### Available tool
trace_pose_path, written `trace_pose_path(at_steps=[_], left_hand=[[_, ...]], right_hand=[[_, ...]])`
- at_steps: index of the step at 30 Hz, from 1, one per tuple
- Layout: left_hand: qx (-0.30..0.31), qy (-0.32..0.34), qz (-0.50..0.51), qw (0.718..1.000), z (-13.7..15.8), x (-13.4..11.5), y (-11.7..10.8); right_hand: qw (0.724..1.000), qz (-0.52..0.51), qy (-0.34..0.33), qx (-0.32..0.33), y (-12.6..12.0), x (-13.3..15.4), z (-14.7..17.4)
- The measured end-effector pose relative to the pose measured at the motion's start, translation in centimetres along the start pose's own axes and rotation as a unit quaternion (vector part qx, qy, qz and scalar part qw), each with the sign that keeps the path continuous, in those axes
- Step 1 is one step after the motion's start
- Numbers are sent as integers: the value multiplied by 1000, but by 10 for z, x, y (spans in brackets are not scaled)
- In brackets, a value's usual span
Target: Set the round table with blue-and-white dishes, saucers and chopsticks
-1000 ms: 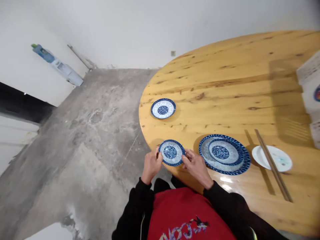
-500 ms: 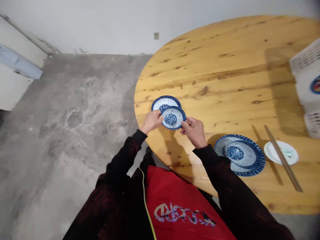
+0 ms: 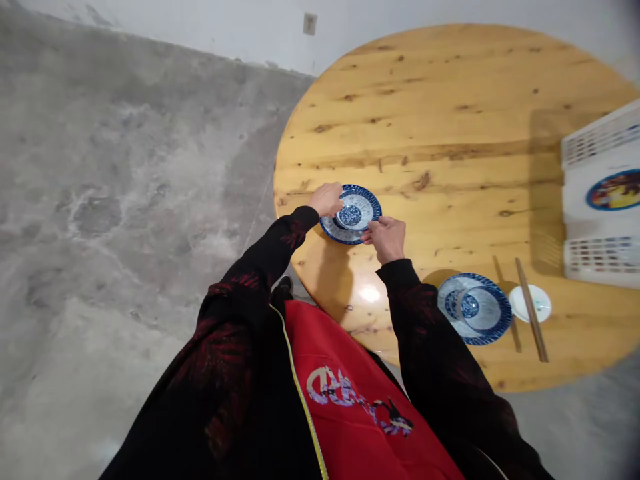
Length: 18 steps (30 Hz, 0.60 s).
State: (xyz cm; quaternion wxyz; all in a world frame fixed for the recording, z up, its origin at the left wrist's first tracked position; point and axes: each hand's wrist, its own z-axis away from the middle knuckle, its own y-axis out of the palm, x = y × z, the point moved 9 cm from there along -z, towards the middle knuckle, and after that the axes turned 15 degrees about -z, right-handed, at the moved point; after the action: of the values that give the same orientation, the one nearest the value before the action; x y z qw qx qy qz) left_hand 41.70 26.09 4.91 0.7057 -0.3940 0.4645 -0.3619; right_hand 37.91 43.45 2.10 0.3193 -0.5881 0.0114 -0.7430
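Note:
A blue-and-white bowl [image 3: 351, 215] is over the blue-rimmed plate [image 3: 373, 197] near the table's left edge. My left hand [image 3: 327, 199] has its fingers closed at the bowl's left rim. At the lower right side of the rim, my right hand [image 3: 387, 239] pinches with thumb and fingers. Whether the bowl's base touches the plate cannot be made out. To the right, past my right sleeve, stands another patterned bowl [image 3: 475, 305] on a second blue-rimmed plate [image 3: 501, 328].
A pair of chopsticks [image 3: 531, 310] rests across a small white dish [image 3: 543, 301] by the second plate. At the right table side stands a white plastic basket [image 3: 575, 207] with a picture label. The round wooden table [image 3: 440, 133] sits near a wall over concrete floor.
Both hands have brought the bowl from in front of the plate to over its middle, and it now looks more centred. The camera view has shifted, bringing the basket further into sight.

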Motion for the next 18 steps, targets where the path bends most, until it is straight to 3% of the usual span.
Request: trace_pose_path(at_steps=[4, 18], left_hand=[[-6, 3, -7, 1000, -4, 3, 2], [-6, -1, -37, 999, -14, 1, 8]], right_hand=[[992, -91, 74, -53, -1, -10, 6], [986, -135, 67, -77, -2, -17, 6]])
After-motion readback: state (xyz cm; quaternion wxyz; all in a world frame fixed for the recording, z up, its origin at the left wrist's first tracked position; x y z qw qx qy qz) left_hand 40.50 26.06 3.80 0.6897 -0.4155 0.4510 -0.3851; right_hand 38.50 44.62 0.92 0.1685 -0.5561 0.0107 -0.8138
